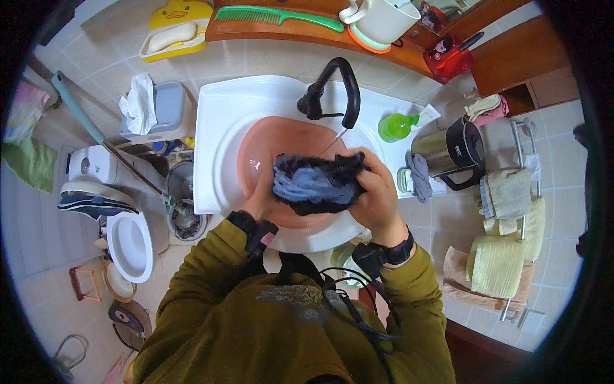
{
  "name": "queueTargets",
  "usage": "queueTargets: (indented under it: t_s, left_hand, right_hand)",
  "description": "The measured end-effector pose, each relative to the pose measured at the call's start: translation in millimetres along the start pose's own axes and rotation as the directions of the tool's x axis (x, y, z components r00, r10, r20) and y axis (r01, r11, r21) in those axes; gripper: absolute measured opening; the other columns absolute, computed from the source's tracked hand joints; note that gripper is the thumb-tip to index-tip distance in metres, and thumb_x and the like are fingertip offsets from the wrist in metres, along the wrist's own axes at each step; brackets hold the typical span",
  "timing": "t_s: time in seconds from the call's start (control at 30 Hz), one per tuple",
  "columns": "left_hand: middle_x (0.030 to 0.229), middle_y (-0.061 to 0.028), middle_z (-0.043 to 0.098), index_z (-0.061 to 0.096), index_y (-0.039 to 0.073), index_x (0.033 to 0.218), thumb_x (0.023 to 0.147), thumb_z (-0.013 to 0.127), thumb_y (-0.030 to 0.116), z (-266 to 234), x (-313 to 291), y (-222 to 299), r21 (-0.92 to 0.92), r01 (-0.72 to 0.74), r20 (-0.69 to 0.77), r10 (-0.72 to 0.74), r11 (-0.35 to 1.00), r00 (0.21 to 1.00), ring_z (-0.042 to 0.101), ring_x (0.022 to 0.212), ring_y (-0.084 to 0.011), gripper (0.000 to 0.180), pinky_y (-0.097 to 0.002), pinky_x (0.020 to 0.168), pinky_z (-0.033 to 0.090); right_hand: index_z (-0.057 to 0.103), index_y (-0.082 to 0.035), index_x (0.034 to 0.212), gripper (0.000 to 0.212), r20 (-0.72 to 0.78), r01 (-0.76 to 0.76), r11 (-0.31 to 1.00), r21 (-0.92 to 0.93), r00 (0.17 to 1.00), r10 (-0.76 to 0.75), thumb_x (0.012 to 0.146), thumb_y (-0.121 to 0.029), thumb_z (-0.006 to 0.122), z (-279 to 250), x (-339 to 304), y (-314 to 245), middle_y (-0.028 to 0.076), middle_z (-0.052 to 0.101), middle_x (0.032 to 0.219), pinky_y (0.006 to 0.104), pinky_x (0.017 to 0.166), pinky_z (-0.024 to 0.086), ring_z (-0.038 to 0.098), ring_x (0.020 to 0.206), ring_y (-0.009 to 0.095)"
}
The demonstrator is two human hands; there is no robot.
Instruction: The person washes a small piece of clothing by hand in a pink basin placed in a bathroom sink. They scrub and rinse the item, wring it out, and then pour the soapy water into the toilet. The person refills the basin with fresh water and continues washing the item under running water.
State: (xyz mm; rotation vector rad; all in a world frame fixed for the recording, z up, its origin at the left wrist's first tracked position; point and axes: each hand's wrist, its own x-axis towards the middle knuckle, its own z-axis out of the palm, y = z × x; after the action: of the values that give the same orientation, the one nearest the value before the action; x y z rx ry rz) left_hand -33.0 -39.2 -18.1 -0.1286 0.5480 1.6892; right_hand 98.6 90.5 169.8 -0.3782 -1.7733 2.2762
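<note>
Both of my hands grip a bunched fuzzy black and blue-grey cloth (314,184); its exact kind does not show. My left hand (258,200) holds its left end, with the fingers partly hidden behind it. Around the right end are the fingers of my right hand (377,192). The bundle is above a pink plastic basin (254,137), which stands in the white sink (214,115). From the black faucet (350,89), a thin stream of water runs down beside the cloth.
On the sink's right are a green pump bottle (393,128), a grey cloth (419,178) and a steel kettle (455,153). A wooden shelf above bears a green comb (278,14) and a white mug (384,22). A mop (112,144) leans at left near a toilet (131,246).
</note>
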Motion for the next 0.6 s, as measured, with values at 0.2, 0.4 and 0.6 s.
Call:
queueTargets:
  t_s: [0.2, 0.4, 0.6]
  left_hand:
    - [0.128, -0.0117, 0.065, 0.06, 0.0, 0.128, 0.101, 0.049, 0.04, -2.6, 13.4, 8.7, -0.117, -0.182, -0.117, 0.168, 0.976, 0.979, 0.062, 0.116, -0.0284, 0.05, -0.0396, 0.106, 0.046]
    - [0.103, -0.0072, 0.07, 0.064, 0.004, 0.112, 0.095, 0.06, 0.025, 17.1, 20.2, -5.6, 0.105, -0.568, -0.082, 0.576, 0.817, 0.813, 0.067, 0.093, -0.0252, 0.028, -0.0397, 0.089, 0.055]
    - [0.11, -0.0068, 0.067, 0.062, 0.006, 0.12, 0.098, 0.057, 0.034, 22.1, 31.2, -3.0, -0.099, -0.368, -0.193, 0.345, 0.925, 0.919, 0.064, 0.101, -0.025, 0.036, -0.0403, 0.091, 0.052]
  right_hand:
    - [0.056, 0.0, 0.098, 0.019, 0.045, -0.133, 0.99, -0.04, 0.99, 0.135, 0.094, -0.02, 0.055, -73.6, -22.5, 62.2, 0.008, 0.058, 0.109, 0.0293, 0.091, 0.046, 0.059, 0.096, 0.018]
    - [0.056, -0.002, 0.117, 0.038, -0.114, -0.359, 0.732, -0.579, 0.925, 0.363, 0.083, -0.013, 0.069, -85.3, -25.2, 129.5, 0.014, 0.058, 0.12, 0.0319, 0.091, 0.047, 0.059, 0.103, 0.021]
    - [0.057, 0.0, 0.126, 0.056, 0.104, -0.279, 0.648, -0.709, 0.867, 0.487, 0.075, -0.017, 0.071, -78.1, -5.7, 188.4, 0.017, 0.068, 0.109, 0.0375, 0.08, 0.053, 0.067, 0.093, 0.028]
